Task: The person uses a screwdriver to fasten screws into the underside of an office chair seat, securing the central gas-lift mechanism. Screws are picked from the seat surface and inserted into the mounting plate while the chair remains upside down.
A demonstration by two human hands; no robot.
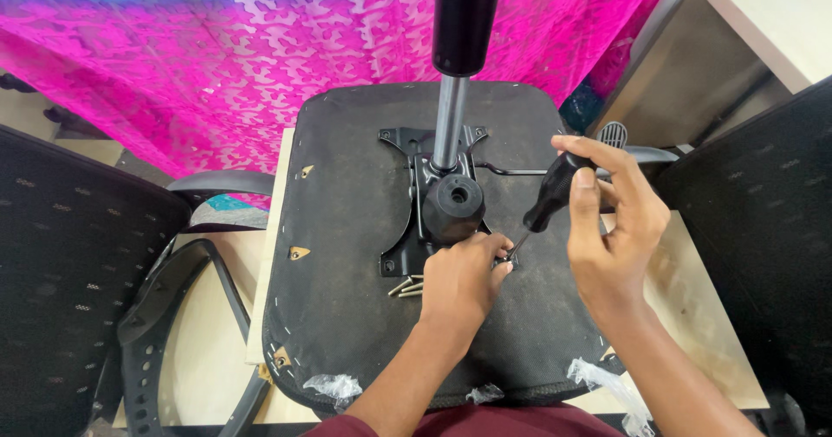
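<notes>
Hiding screw: left hand [461, 274] | screwdriver [552, 191] tip obscured | right hand [614, 220] gripping

- A pale wooden tabletop [693, 316] carried the work
- An upturned black chair seat [347, 316] lay flat on it, overhanging the near edge
- A black plastic armrest [173, 316] rested on its left part, beside the seat

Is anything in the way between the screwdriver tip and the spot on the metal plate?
Nothing visible blocks it. The right hand holds the black-handled screwdriver, its tip meeting the left hand's fingers at the black metal plate's corner on the upturned chair seat.
</notes>
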